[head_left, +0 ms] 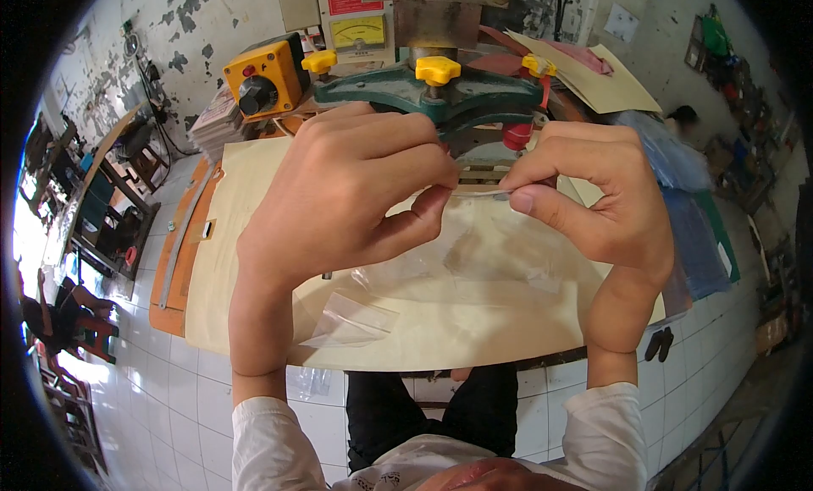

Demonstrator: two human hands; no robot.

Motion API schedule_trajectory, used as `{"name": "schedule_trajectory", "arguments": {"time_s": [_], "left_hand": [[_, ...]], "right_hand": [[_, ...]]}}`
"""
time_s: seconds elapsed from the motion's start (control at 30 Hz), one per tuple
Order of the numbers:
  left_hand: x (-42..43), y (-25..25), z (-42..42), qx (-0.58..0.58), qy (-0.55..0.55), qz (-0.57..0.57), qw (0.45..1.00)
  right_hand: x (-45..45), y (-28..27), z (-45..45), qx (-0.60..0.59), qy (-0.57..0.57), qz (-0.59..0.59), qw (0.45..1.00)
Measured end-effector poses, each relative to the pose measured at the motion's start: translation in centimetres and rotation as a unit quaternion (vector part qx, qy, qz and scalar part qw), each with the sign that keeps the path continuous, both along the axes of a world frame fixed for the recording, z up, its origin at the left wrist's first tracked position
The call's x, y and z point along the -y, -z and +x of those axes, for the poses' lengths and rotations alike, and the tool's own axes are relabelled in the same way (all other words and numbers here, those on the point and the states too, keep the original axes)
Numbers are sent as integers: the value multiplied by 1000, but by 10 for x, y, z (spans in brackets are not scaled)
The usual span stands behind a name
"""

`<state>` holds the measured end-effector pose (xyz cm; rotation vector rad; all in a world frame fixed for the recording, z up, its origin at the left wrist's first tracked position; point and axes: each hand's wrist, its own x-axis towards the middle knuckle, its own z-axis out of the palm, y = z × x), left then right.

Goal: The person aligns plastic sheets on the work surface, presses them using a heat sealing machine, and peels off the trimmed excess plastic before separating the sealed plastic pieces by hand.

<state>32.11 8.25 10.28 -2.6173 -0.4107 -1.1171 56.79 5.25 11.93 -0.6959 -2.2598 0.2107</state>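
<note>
Both hands are raised over a cream sheet covering the worktop. Between them is a piece of clear thin plastic, its upper edge pinched at both ends. My left hand grips one end with thumb and fingertips pressed together. At the other end, my right hand pinches the edge between thumb and forefinger. Whether the plastic is a bag or a single film, I cannot tell. Below my left hand, a small clear plastic piece lies on the sheet.
Just beyond my hands stands a machine with a green clamp frame and yellow knobs. An orange control box with a black dial is at back left. Bluish plastic sheets lie at right; a metal ruler is at left.
</note>
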Motion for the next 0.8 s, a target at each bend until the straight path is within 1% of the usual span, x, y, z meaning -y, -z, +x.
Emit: {"name": "schedule_trajectory", "arguments": {"time_s": [0.2,0.4,0.5,0.57,0.7,0.8], "left_hand": [[-2,1,1,1,13,8,1000],[1,-2,-4,-4,-24,5,1000],[1,-4,-7,-3,-27,-15,1000],[2,-4,-8,30,-10,-57,998],[-1,-4,-9,23,-10,-49,999],[-2,-3,-7,-3,13,-26,1000]], "right_hand": [[-1,0,0,-1,-3,9,1000],[-1,-1,2,1,-1,16,1000],[-1,-1,3,-1,1,23,1000],[-1,-1,3,-4,1,25,1000],[-1,-1,1,-4,3,18,1000],[0,-1,0,-1,3,16,1000]]}}
